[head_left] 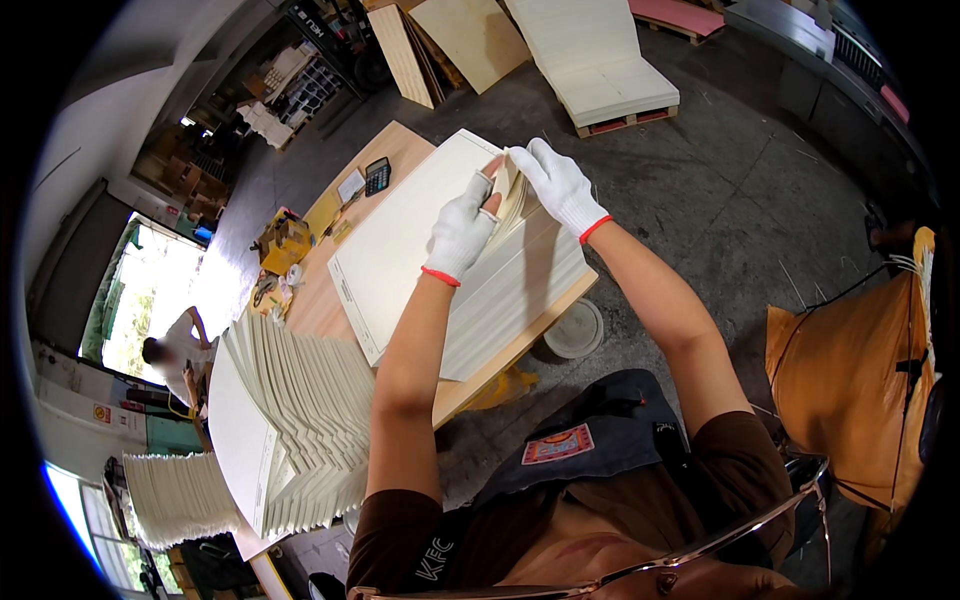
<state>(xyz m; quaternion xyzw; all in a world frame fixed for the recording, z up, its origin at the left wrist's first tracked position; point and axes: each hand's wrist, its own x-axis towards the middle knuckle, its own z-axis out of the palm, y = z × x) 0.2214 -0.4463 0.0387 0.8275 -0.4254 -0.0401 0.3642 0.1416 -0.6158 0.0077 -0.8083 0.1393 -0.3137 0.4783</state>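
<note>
A tall stack of large off-white paper sheets (400, 240) lies on the wooden table in front of me. At its far right corner several sheets are lifted and curled, their edges fanned apart. My left hand (464, 225), in a white glove with a red cuff and bare fingertips, is closed on these curled sheets, its thumb against them. On the corner itself is my right hand (560, 185), gloved the same way, with its fingers bent over the sheet edges. The undersides of its fingers are partly hidden.
More sheets stand in a wavy pile (300, 410) at the left of the table (390, 150). A calculator (377, 176) and a yellow box (284, 243) lie beyond. A round lidded bucket (575, 330) is by the table edge. Another person (182, 350) stands far left.
</note>
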